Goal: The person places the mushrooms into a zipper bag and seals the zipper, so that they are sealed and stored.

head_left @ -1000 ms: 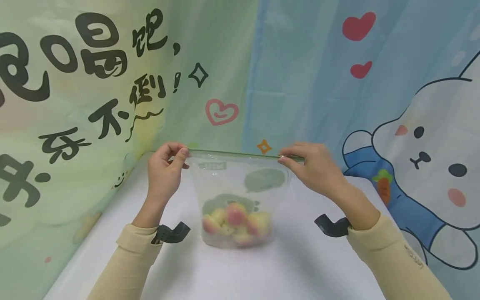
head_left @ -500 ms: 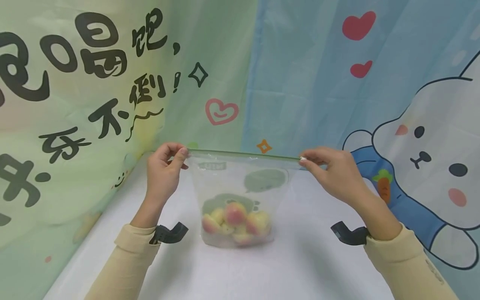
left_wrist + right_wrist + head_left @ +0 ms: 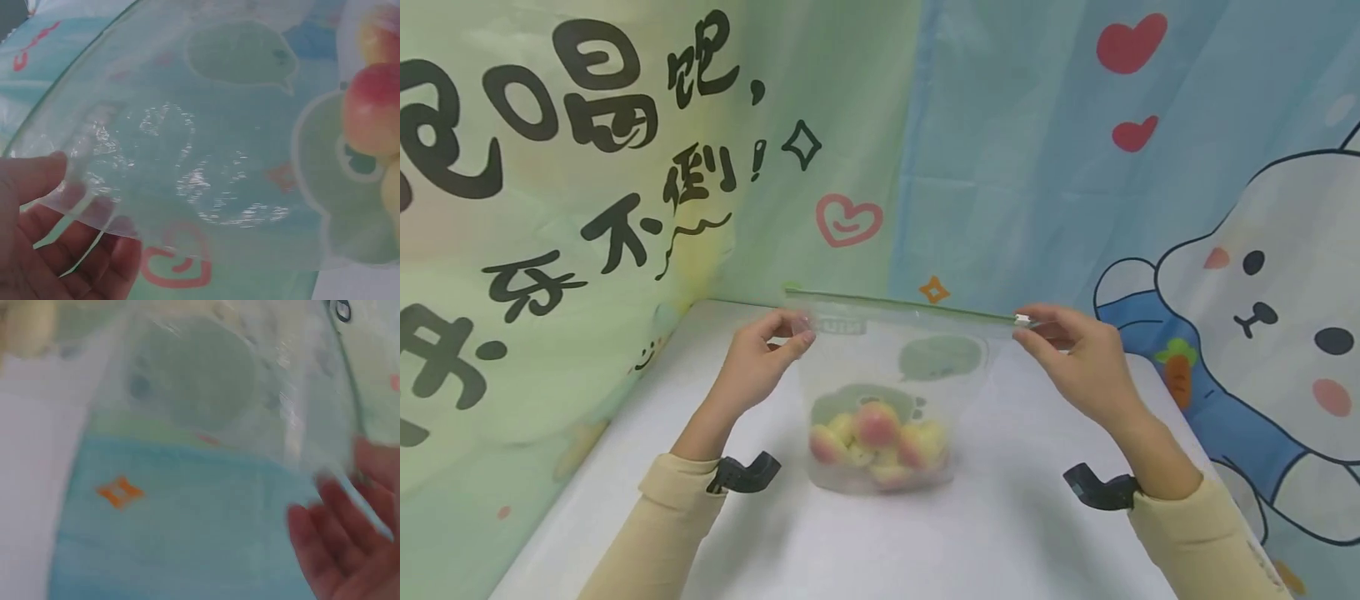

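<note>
A clear slider zip bag (image 3: 898, 367) with green prints stands upright on the table, its green zip strip (image 3: 902, 305) stretched along the top. Several yellow-and-red fruits (image 3: 877, 425) lie in its bottom. My left hand (image 3: 766, 354) pinches the bag's left edge a little below the top corner; in the left wrist view, the thumb (image 3: 34, 175) is in front of the film and the fingers show through it. My right hand (image 3: 1078, 350) pinches the strip's right end, where a white slider (image 3: 1022, 319) shows at the fingertips.
The bag stands on a white-covered table (image 3: 880, 550). Behind it hangs a printed curtain (image 3: 1000, 208) with hearts, lettering and a cartoon rabbit. Black wrist mounts (image 3: 745, 472) stick inward from both cuffs.
My right hand slid right along the strip with the slider to its end. My left hand moved from the top left corner down and right onto the bag's side edge.
</note>
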`<action>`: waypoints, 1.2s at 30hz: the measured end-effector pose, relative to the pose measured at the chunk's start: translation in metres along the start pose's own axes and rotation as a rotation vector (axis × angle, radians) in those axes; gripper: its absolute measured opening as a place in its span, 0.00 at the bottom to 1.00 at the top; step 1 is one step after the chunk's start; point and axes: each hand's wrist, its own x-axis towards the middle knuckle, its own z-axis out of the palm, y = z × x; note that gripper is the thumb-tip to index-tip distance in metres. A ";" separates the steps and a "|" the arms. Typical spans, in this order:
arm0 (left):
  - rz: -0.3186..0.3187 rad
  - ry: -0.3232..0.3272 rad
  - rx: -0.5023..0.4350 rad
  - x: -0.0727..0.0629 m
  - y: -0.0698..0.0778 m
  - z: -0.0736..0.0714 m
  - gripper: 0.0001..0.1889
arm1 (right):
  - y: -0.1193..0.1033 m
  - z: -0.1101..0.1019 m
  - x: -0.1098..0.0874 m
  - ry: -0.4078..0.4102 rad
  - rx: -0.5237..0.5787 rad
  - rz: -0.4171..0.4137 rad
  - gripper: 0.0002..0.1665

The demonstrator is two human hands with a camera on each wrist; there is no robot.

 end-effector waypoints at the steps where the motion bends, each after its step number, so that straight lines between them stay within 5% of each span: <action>1: -0.012 -0.022 0.015 -0.001 -0.002 0.001 0.09 | 0.001 0.007 -0.001 -0.011 0.019 0.028 0.24; 7: -0.028 0.005 0.008 -0.007 -0.017 0.004 0.08 | 0.011 0.063 -0.023 -0.199 0.155 0.215 0.34; 18: -0.106 0.055 -0.040 -0.007 -0.035 -0.003 0.13 | 0.034 0.141 -0.069 -0.441 0.347 0.434 0.39; 22: -0.155 0.066 -0.046 -0.001 -0.044 -0.006 0.12 | 0.033 0.167 -0.078 -0.415 0.505 0.542 0.41; 27: -0.207 0.055 -0.025 0.008 -0.064 -0.009 0.14 | 0.028 0.183 -0.084 -0.316 0.505 0.605 0.39; 31: -0.282 -0.030 -0.033 0.007 -0.080 -0.005 0.20 | 0.019 0.186 -0.087 -0.292 0.426 0.625 0.36; 36: -0.437 -0.306 0.032 -0.018 -0.099 0.027 0.34 | 0.010 0.188 -0.092 -0.278 0.334 0.646 0.35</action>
